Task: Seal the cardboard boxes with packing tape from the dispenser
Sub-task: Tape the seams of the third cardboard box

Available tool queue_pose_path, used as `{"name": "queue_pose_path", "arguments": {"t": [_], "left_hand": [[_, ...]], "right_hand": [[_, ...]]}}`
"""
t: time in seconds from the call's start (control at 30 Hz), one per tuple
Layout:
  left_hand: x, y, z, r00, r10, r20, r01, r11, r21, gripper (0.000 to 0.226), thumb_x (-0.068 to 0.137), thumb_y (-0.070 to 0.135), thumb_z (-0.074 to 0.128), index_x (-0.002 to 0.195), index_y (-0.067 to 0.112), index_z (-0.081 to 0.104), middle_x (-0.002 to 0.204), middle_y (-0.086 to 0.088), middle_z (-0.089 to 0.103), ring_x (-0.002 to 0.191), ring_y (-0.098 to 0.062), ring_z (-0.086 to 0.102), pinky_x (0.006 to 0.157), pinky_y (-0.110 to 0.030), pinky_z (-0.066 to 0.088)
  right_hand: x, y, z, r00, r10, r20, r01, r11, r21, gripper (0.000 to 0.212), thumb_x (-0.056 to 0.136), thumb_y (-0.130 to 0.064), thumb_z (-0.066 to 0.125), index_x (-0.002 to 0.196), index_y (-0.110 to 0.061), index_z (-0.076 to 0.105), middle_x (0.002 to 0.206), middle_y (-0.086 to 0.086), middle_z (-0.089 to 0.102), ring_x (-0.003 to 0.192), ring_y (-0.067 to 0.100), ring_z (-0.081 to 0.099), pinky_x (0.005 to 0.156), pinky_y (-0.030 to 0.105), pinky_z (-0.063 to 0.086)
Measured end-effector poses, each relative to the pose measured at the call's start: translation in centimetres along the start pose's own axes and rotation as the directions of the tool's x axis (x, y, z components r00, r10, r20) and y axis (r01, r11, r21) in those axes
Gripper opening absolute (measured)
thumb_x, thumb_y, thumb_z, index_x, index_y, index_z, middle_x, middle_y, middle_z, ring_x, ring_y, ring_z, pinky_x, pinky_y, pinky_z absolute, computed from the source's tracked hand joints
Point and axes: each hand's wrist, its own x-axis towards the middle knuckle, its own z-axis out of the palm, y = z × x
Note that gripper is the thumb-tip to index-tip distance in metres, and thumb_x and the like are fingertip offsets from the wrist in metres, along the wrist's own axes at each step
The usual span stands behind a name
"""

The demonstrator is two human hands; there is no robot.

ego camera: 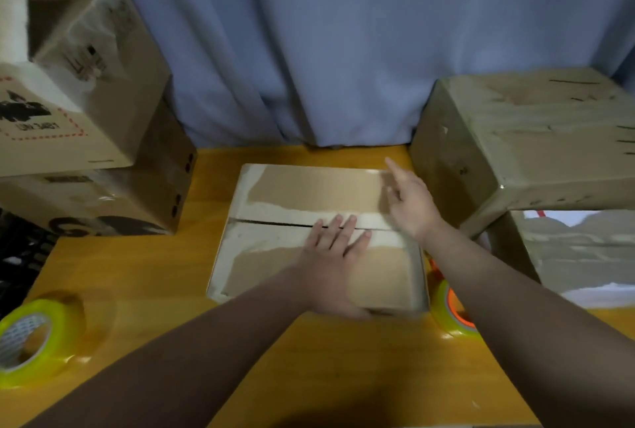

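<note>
A flat cardboard box (302, 194) lies in the middle of the yellow table (144, 276), its two top flaps meeting at a dark seam. My left hand (335, 255) rests flat on the near flap, fingers spread and reaching over the seam. My right hand (410, 199) hovers at the box's right edge, fingers apart, index finger pointing away from me; it holds nothing. A tape dispenser (450, 310) with an orange core and a yellowish roll sits just right of the box, partly hidden by my right forearm. A loose yellow tape roll (32, 338) lies at the near left.
Stacked cardboard boxes (103, 94) stand at the left. Two more taped boxes (529, 139) are stacked at the right. A blue curtain (326, 49) hangs behind the table. A dark crate (20, 255) sits at the left edge.
</note>
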Motion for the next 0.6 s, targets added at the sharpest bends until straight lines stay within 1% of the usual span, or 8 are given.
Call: {"name": "queue_pose_path", "arguments": {"t": [0.07,0.17,0.27,0.33,0.43,0.5,0.53,0.6], "left_hand": [[1.2,0.5,-0.4,0.999,-0.04,-0.002,0.04,0.999,-0.019,0.119,0.071,0.082,0.048,0.15,0.021,-0.017,0.156,-0.011,-0.025,0.142,-0.029,-0.025,0.115,-0.05,-0.012],[2.9,1.2,-0.7,0.995,-0.101,-0.011,0.101,0.994,-0.035,0.121,0.068,0.084,0.047,0.15,0.022,-0.017,0.156,-0.01,-0.026,0.142,-0.029,-0.027,0.115,-0.05,-0.014],[3.9,1.4,-0.7,0.992,-0.128,-0.007,0.128,0.991,-0.038,0.122,0.066,0.09,0.039,0.15,0.021,-0.017,0.155,-0.012,-0.028,0.141,-0.031,-0.029,0.115,-0.052,-0.013],[4.0,1.3,-0.7,0.99,-0.14,-0.016,0.139,0.989,-0.059,0.115,0.069,0.09,0.027,0.15,0.021,-0.015,0.155,-0.011,-0.027,0.142,-0.03,-0.027,0.115,-0.052,-0.012],[3.5,1.4,-0.6,0.982,-0.174,-0.076,0.169,0.983,-0.072,0.106,0.073,0.088,0.008,0.152,0.019,-0.01,0.157,-0.01,-0.021,0.144,-0.028,-0.021,0.117,-0.049,-0.011],[3.1,1.8,-0.5,0.975,-0.193,-0.111,0.182,0.978,-0.098,0.096,0.082,0.079,0.013,0.152,0.017,-0.008,0.158,-0.01,-0.019,0.145,-0.027,-0.019,0.117,-0.047,-0.01],[2.9,1.9,-0.5,0.972,-0.198,-0.126,0.183,0.976,-0.119,0.092,0.087,0.075,0.018,0.152,0.016,-0.007,0.158,-0.01,-0.018,0.145,-0.026,-0.019,0.118,-0.047,-0.009],[2.5,2.3,-0.5,0.97,-0.199,-0.143,0.178,0.973,-0.146,0.09,0.088,0.071,0.025,0.152,0.016,-0.005,0.159,-0.01,-0.016,0.145,-0.026,-0.018,0.118,-0.046,-0.008]], "right_hand": [[-1.9,2.7,-1.1,0.98,0.176,-0.091,-0.174,0.984,0.026,0.062,0.092,-0.004,0.047,0.15,-0.012,0.027,0.149,0.017,0.035,0.138,0.032,0.031,0.115,0.034,0.023],[-4.4,6.4,-2.4,0.918,0.395,-0.018,-0.396,0.918,-0.031,0.067,0.09,0.0,0.047,0.151,-0.012,0.022,0.15,0.017,0.032,0.137,0.034,0.032,0.113,0.039,0.027],[-5.9,8.6,-2.5,0.9,0.422,0.106,-0.403,0.901,-0.163,0.061,0.09,-0.004,0.049,0.148,-0.009,0.03,0.145,0.018,0.041,0.13,0.036,0.041,0.108,0.039,0.036],[-6.8,9.3,-2.1,0.875,0.476,0.09,-0.451,0.869,-0.206,0.053,0.091,-0.005,0.05,0.142,-0.008,0.036,0.139,0.02,0.043,0.124,0.038,0.045,0.101,0.042,0.04],[-8.4,9.9,-1.3,0.784,0.616,0.081,-0.573,0.767,-0.29,0.055,0.095,-0.009,0.046,0.145,-0.009,0.022,0.138,0.021,0.036,0.124,0.041,0.042,0.099,0.048,0.039],[-8.9,10.4,-0.8,0.759,0.643,0.102,-0.567,0.73,-0.381,0.068,0.097,-0.015,0.045,0.152,-0.01,0.005,0.141,0.021,0.037,0.128,0.039,0.04,0.1,0.047,0.038],[-9.0,10.6,-0.7,0.77,0.631,0.09,-0.543,0.723,-0.427,0.07,0.097,-0.016,0.045,0.152,-0.01,0.002,0.142,0.019,0.038,0.128,0.037,0.039,0.1,0.046,0.038],[-9.2,11.0,-0.5,0.8,0.596,0.071,-0.489,0.716,-0.498,0.062,0.097,-0.015,0.044,0.15,-0.006,0.013,0.142,0.018,0.038,0.129,0.035,0.038,0.1,0.043,0.04]]}}
